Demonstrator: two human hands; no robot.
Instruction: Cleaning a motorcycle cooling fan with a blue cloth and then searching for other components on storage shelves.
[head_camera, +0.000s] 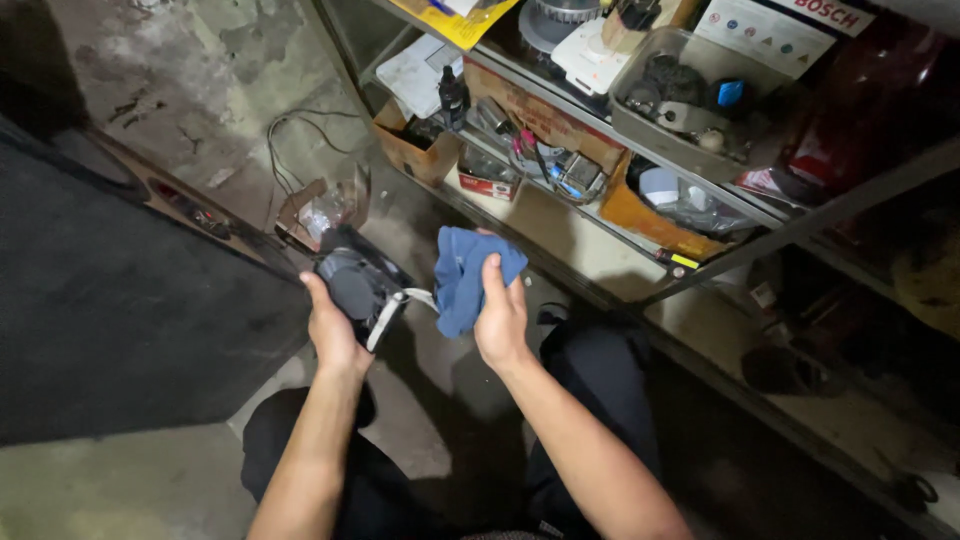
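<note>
My left hand grips a small black square fan with a round hub, held out in front of my knees. A pale strap or cable hangs from the fan's lower right side toward my other hand. My right hand is closed on a crumpled blue cloth, held just right of the fan, and the cloth bunches above my fingers. The cloth and the fan are a few centimetres apart.
A metal shelf rack runs along the right, crowded with cardboard boxes, a dark bottle, a clear bin of parts and tools. A large black speaker cabinet stands left. Wires and a torn box lie on the stained concrete floor.
</note>
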